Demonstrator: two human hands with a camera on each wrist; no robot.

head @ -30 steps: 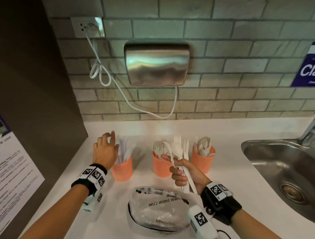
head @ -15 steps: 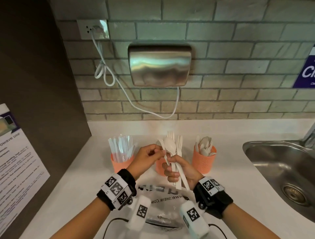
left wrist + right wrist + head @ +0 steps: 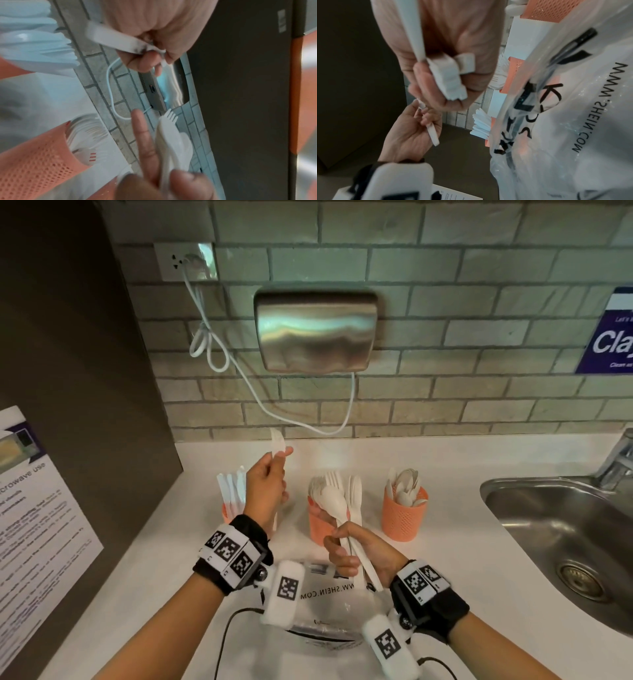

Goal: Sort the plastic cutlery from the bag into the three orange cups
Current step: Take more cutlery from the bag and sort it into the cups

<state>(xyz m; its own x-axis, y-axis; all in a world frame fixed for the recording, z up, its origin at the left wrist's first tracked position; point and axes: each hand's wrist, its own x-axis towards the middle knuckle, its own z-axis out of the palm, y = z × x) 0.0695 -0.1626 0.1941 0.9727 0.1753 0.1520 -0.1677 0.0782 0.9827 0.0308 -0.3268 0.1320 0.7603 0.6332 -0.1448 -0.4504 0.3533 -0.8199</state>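
Note:
Three orange mesh cups stand in a row on the counter: the left cup [image 3: 226,513] holds knives, the middle cup [image 3: 318,530] forks, the right cup [image 3: 404,518] spoons. My left hand [image 3: 279,460] pinches one white plastic knife [image 3: 276,441] upright above the left cup and hides most of that cup. In front of the middle cup, my right hand [image 3: 339,546] grips a bundle of cutlery [image 3: 342,503] by the handles, a spoon and forks fanned upward. The clear plastic bag [image 3: 322,601] lies below both wrists. The right wrist view shows the bundle's handle ends [image 3: 447,77].
A steel sink [image 3: 565,542] with a tap is sunk into the counter at the right. A hand dryer [image 3: 315,332] and its white cable hang on the brick wall behind. A dark panel with a paper notice [image 3: 37,525] borders the left side.
My left hand came from the left cup to the bundle, pinched a knife out of it, and has lifted it up and left over the left cup. The right hand stayed put.

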